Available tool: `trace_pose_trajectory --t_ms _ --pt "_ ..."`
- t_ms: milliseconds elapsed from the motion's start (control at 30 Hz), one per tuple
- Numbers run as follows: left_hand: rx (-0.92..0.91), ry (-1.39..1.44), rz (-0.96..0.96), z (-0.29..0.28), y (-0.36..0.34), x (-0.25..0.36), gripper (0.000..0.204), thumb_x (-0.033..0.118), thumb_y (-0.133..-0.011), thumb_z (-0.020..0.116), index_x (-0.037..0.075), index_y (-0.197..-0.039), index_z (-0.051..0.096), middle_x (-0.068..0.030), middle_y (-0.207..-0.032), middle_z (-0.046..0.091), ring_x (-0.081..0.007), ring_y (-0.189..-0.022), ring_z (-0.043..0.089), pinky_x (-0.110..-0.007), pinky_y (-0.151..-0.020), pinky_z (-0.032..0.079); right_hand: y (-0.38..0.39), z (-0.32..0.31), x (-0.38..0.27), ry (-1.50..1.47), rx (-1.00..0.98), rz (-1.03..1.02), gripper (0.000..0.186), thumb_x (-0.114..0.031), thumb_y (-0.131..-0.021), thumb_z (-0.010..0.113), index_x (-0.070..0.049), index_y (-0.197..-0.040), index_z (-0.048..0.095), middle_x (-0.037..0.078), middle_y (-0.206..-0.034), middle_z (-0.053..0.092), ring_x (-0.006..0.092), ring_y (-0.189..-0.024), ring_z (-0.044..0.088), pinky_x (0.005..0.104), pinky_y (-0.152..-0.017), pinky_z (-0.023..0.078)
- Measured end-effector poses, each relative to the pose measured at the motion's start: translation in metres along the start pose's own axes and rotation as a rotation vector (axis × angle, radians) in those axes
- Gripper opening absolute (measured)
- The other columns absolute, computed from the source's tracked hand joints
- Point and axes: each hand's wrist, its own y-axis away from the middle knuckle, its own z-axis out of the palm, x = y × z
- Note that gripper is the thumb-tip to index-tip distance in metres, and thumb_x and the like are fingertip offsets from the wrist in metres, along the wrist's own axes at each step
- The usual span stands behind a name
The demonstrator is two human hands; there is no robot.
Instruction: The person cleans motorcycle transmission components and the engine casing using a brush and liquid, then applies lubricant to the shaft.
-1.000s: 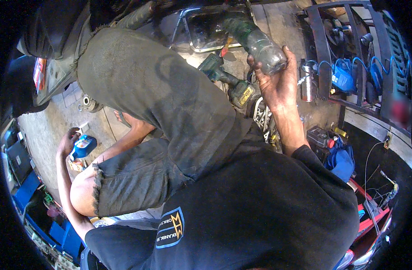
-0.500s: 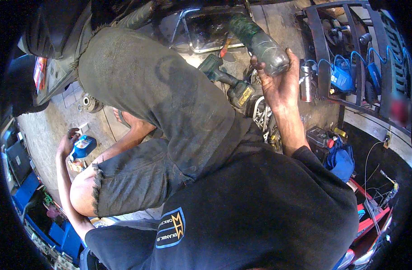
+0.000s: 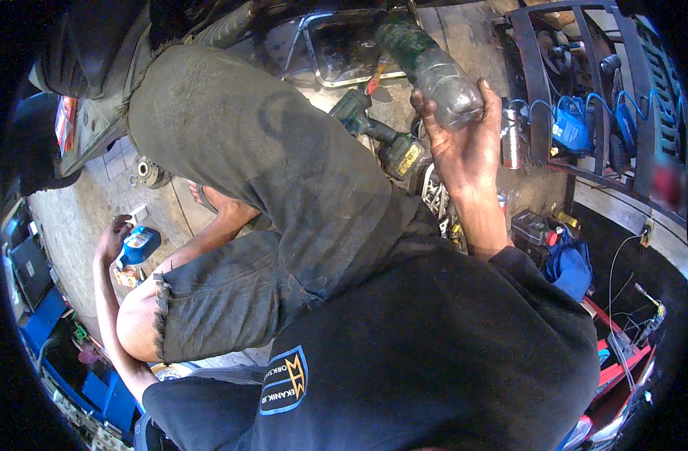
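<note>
My right hand [image 3: 464, 150] is closed around the base end of a clear plastic bottle [image 3: 438, 79]. The bottle is held at a slant, its far end dark green and pointing up and left, over a tray-like pan [image 3: 351, 71] with a pale rim. My left hand [image 3: 115, 237] is held out at the far left, dark with grime, its fingers apart and nothing visible in them. Beside it is a blue container [image 3: 139, 245] with a light label. Just below my right hand's bottle, a cordless power tool [image 3: 378, 135] lies on the floor.
A red-handled tool [image 3: 375, 79] lies by the pan. To the right are a spray can [image 3: 512, 139] and a dark metal rack [image 3: 536, 83] with a blue coiled hose. A round metal part [image 3: 150, 173] sits on the floor at left. Red trays [image 3: 622, 368] stand at lower right.
My right hand and the bottle have shifted very slightly to the left. My left hand stays where it was.
</note>
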Motion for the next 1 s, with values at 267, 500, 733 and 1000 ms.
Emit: trace_pose_trajectory --t_ms 267,500,733,1000 --pt "0.026 0.040 0.023 0.006 0.004 -0.002 0.037 0.019 -0.095 0.054 0.001 -0.127 0.053 -0.0197 -0.112 0.065 -0.0255 -0.098 0.064 -0.036 -0.089 0.049 0.012 0.002 -0.041 0.035 -0.064 -0.113 0.041 -0.037 -0.097 0.050 -0.003 -0.121 0.049 0.018 -0.118 0.060 0.0402 -0.092 0.066 0.0339 -0.070 0.061" --pt "0.022 0.086 0.078 0.003 -0.002 -0.030 0.036 0.019 -0.095 0.053 0.001 -0.127 0.053 -0.0195 -0.111 0.065 -0.0242 -0.100 0.063 -0.035 -0.089 0.049 0.001 -0.018 -0.050 0.000 -0.042 -0.085 0.046 -0.035 -0.097 0.048 0.003 -0.123 0.047 0.022 -0.118 0.059 0.0386 -0.095 0.065 0.0358 -0.074 0.061" --pt "0.022 -0.002 0.026 -0.002 -0.006 0.014 0.038 0.023 -0.095 0.055 0.003 -0.128 0.054 -0.0170 -0.108 0.067 -0.0225 -0.095 0.064 -0.035 -0.085 0.050 0.000 -0.033 -0.048 -0.165 -0.042 -0.071 0.049 -0.036 -0.096 0.049 0.004 -0.124 0.045 0.023 -0.117 0.059 0.0392 -0.090 0.065 0.0345 -0.072 0.060" --pt "0.036 0.070 0.080 -0.011 -0.018 -0.038 0.041 0.030 -0.096 0.055 0.006 -0.129 0.055 -0.0142 -0.109 0.066 -0.0205 -0.094 0.061 -0.034 -0.086 0.048 0.000 -0.032 -0.051 -0.166 0.026 -0.015 0.053 -0.036 -0.094 0.054 0.005 -0.127 0.044 0.025 -0.121 0.055 0.0387 -0.096 0.062 0.0310 -0.073 0.060"
